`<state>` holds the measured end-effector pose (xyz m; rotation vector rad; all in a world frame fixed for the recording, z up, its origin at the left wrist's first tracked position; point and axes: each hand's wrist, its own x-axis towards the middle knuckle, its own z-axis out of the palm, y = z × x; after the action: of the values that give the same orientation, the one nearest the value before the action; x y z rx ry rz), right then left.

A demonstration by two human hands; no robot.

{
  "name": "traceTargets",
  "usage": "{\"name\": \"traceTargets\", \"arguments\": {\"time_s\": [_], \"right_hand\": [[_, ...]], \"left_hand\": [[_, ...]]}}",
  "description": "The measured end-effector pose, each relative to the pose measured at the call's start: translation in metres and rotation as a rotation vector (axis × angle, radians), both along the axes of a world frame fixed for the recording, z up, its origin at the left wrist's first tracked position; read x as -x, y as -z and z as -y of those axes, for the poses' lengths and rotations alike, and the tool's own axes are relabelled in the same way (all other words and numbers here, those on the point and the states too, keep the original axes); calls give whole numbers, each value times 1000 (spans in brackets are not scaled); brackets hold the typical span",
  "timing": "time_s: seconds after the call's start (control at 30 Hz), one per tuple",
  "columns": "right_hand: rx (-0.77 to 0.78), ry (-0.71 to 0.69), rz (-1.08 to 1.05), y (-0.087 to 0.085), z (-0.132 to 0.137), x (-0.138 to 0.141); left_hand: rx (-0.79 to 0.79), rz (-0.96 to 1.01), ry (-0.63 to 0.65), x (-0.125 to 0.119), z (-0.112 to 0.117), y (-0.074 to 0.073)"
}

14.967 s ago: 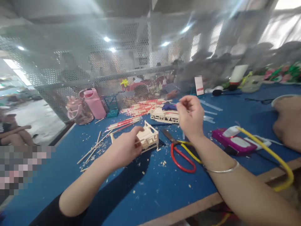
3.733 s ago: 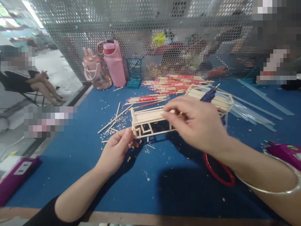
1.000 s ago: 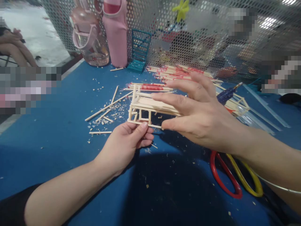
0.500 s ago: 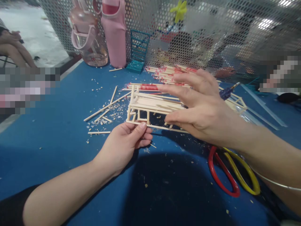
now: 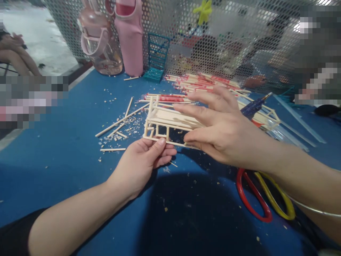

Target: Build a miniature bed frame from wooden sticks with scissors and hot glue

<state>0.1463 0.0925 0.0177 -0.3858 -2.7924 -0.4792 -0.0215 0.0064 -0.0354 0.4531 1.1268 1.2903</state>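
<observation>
A small frame model [image 5: 170, 121] built of thin wooden sticks stands on the blue table, with a flat slatted top and open struts below. My left hand [image 5: 149, 153] pinches its near lower rail at the left end, thumb in front. My right hand [image 5: 221, 128] hangs over the right part of the model and hides it. Its lowest two fingers come together at the near rail on what looks like a short wooden stick [image 5: 185, 143]; the other fingers are raised and spread. Behind this hand lies a blue glue gun [image 5: 252, 109], nozzle pointing right.
Scissors [image 5: 253, 199] with red and yellow handles lie under my right forearm. Loose sticks [image 5: 119, 121] and scraps are at left. Wrapped chopsticks [image 5: 191, 83], a teal miniature chair [image 5: 157, 60], a pink bottle [image 5: 130, 42] and a clear jug [image 5: 101, 46] stand along the perforated screen [image 5: 176, 25].
My right hand has shifted slightly left and down along the model, showing more of the glue gun behind it. My left hand and the model's left end are nearly still.
</observation>
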Motion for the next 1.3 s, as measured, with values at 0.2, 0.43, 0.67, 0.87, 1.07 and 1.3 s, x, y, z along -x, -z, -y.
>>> {"name": "traceTargets", "arguments": {"time_s": [0.2, 0.43, 0.67, 0.87, 1.07, 1.3], "right_hand": [[13, -52, -18, 1, -2, 0], [-7, -49, 58, -2, 1, 3], [23, -52, -20, -5, 8, -2], [35, 19, -251, -13, 18, -21], [189, 243, -357, 17, 30, -41], [56, 197, -302, 41, 27, -43]], "left_hand": [[-3, 10, -3, 0, 1, 0], [20, 12, -11, -1, 0, -1], [11, 14, -7, -1, 0, -1], [45, -4, -26, 0, 0, -2], [62, -71, 0, -1, 0, -6], [25, -525, 268, 14, 15, -13]]}}
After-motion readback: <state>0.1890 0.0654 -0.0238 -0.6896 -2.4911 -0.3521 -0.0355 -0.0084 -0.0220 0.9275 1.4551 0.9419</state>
